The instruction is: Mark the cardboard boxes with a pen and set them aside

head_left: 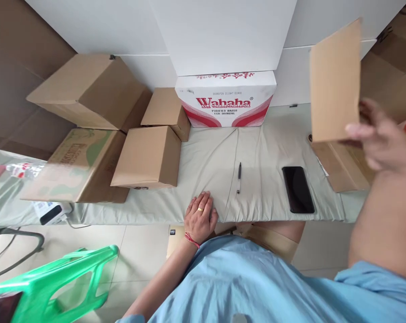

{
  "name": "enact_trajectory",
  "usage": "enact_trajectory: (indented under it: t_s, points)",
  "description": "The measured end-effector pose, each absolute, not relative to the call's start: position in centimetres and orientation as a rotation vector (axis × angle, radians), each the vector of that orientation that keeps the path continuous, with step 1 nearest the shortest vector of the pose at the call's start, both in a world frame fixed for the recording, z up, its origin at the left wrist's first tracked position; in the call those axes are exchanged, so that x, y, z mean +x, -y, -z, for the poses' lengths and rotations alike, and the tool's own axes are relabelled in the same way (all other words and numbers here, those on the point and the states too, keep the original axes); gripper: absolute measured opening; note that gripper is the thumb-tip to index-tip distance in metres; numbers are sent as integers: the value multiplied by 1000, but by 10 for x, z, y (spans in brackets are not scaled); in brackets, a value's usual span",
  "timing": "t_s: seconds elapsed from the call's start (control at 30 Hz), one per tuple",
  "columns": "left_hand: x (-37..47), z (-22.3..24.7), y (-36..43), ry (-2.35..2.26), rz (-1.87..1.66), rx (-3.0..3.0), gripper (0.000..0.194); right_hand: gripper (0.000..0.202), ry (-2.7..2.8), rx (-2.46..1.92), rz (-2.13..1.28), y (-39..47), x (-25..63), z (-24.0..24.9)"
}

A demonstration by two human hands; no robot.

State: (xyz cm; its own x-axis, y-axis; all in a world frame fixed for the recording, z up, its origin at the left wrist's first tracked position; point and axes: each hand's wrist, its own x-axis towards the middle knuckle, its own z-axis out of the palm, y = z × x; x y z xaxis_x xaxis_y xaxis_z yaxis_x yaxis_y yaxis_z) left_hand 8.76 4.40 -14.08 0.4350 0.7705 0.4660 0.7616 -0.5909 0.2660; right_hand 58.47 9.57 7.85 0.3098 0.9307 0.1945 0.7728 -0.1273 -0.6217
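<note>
So, pen [239, 178] and phone [298, 190] lie mid-table [209, 157], with brown boxes [145, 154] left and the Wahaha carton [226, 105] behind, contents hidden. Right hand [385, 139], kinda blurry, pinches the cardboard [336, 85] up on the right, partly blocking another box [344, 168]. Left hand [200, 216] rests palm-down, fingers loosely together, at the near edge.
</note>
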Motion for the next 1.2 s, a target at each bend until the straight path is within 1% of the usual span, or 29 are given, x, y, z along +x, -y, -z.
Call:
enact_trajectory:
  t_s: [0.03, 0.07, 0.13, 0.17, 0.2, 0.3, 0.33, 0.37, 0.47, 0.53, 0.63, 0.73, 0.8, 0.83, 0.93, 0.97, 1.07, 1.1, 1.13, 1.2]
  points:
    - [87, 139, -44, -1418, -867, 2603, 37, 76, 1501, -1786, -571, -78, 554, -72]
    - [87, 136, -44, -1423, -870, 2548, 33, 90, 1484, -1683, -744, -63, 523, -64]
    - [85, 128, -43, -1441, -926, 2379, 26, 117, 1500, -1621, -918, -45, 463, -46]
    - [84, 123, -43, -1446, -977, 2258, 25, 124, 1556, -1622, -981, -41, 436, -36]
    - [84, 118, -43, -1443, -1037, 2116, 27, 126, 1606, -1633, -994, -40, 410, -26]
    - [83, 105, -45, -1401, -1202, 1682, 42, 131, 1632, -1738, -832, -43, 348, 1]
    - [84, 103, -47, -1371, -1231, 1579, 48, 128, 1627, -1787, -791, -43, 334, 10]
    - [85, 101, -50, -1341, -1248, 1500, 53, 121, 1633, -1827, -784, -43, 322, 18]
    - [83, 97, -58, -1302, -1172, 1448, 63, 98, 1693, -1850, -888, -34, 305, 38]
    - [79, 95, -62, -1352, -1113, 1500, 63, 91, 1690, -1784, -979, -22, 304, 47]
    - [72, 94, -66, -1407, -1124, 1638, 61, 80, 1616, -1664, -1067, -3, 312, 53]
    - [70, 99, -70, -1333, -1107, 1599, 63, 60, 1547, -1565, -1250, 9, 326, 55]
    - [72, 106, -71, -1284, -1063, 1478, 66, 46, 1455, -1605, -1312, 5, 339, 56]
    - [74, 110, -71, -1275, -1048, 1435, 67, 43, 1415, -1683, -1263, -2, 346, 56]
    - [78, 117, -68, -1323, -1068, 1424, 67, 35, 1461, -2033, -886, -36, 366, 57]
    - [79, 117, -67, -1353, -1089, 1439, 68, 37, 1542, -2129, -790, -49, 370, 57]
    - [81, 113, -72, -1404, -1142, 1482, 74, 61, 1787, -2266, -689, -78, 375, 56]
    - [82, 111, -77, -1403, -1146, 1497, 75, 65, 1830, -2288, -673, -84, 373, 56]
    - [83, 110, -83, -1395, -1140, 1517, 76, 65, 1853, -2310, -644, -87, 371, 56]
    - [86, 108, -97, -1378, -1095, 1592, 78, 57, 1861, -2356, -562, -88, 365, 57]
